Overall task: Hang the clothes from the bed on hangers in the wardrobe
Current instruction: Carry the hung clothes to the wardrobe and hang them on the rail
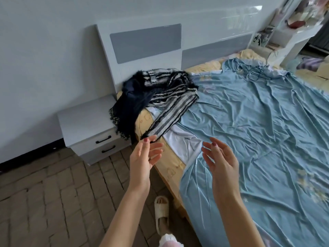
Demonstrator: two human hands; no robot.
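Observation:
A heap of clothes lies at the near corner of the bed by the headboard: a black-and-white striped garment [170, 97] over a dark navy one [131, 102] that hangs off the mattress edge. A striped sleeve or strip [165, 123] trails toward me. My left hand [144, 157] is held out with its fingers straight, fingertips just at the end of that strip, holding nothing. My right hand [220, 161] hovers over the bed's edge, fingers relaxed and apart, empty. No hanger or wardrobe is in view.
The bed [258, 131] carries a crumpled blue sheet over white and yellow layers. A grey nightstand [89, 125] with two drawers stands left of it, against the wall. A black cable [254, 72] lies near the headboard. White shelves [288, 31] stand far right. My slippered foot [161, 211] is on the brick floor.

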